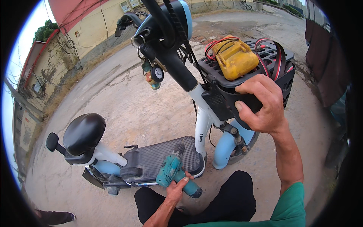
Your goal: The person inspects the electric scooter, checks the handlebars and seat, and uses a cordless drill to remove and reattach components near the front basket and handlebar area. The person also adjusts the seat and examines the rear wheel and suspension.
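Observation:
My left hand (177,190) is wrapped round the handle of a teal cordless drill (171,169), its chuck toward the footboard. My right hand (264,102) is on the near side of a black front basket (285,87), fingers bent over its edge and thumb lower down; other fingertips are hidden. On the basket's lid lies a worn yellow case (235,58) with red and black leads, probably a meter, its face turned away. A red, white and black strap (279,56) loops over the lid. The basket belongs to a white and light-blue electric scooter (200,125).
The scooter's ribbed footboard (151,157) lies before my knees, with a black saddle (84,133) to the left. Keys with a fob (157,73) hang below the handlebar. A wall (89,26) runs behind the concrete ground. Another person's leg (56,217) shows lower left.

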### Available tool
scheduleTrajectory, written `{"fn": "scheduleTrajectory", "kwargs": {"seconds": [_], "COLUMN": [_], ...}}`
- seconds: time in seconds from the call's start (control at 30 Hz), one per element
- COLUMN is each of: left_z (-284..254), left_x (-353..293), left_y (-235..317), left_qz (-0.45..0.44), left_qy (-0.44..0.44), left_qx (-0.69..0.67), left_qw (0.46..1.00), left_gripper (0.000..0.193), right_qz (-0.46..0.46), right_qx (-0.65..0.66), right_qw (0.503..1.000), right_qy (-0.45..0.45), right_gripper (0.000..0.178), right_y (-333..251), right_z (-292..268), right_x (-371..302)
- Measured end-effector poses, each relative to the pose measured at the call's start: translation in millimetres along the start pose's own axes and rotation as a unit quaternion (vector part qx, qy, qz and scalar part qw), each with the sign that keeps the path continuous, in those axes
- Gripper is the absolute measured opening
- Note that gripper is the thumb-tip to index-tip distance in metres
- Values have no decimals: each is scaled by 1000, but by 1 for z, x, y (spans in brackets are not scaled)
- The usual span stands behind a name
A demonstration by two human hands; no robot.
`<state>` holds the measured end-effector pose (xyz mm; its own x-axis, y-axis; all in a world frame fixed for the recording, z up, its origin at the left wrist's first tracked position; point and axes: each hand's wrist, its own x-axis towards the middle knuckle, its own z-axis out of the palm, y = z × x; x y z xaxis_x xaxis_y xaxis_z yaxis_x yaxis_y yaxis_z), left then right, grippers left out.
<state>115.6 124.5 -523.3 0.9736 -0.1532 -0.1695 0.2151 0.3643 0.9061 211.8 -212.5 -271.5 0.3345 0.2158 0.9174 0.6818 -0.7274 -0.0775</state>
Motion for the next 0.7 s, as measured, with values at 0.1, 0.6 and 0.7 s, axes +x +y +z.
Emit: {"fn": "scheduleTrajectory", "kwargs": {"seconds": [0.1, 0.6, 0.7], "left_z": [21, 115, 109], "left_x": [-2, 4, 3], "left_y": [36, 146, 187], "left_qz": [91, 312, 294], "left_qy": [-21, -175, -196], "left_qx": [62, 498, 526], "left_qw": [994, 790, 774], "left_gripper": [46, 95, 84], "right_qz": [-38, 342, 321], "right_qx": [30, 514, 530], "right_qw": [997, 773, 781], "right_qy": [63, -145, -77], "right_gripper": [37, 67, 61], "right_y": [-17, -110, -103], "right_z": [4, 84, 71], "right_x": [-5, -127, -106]}}
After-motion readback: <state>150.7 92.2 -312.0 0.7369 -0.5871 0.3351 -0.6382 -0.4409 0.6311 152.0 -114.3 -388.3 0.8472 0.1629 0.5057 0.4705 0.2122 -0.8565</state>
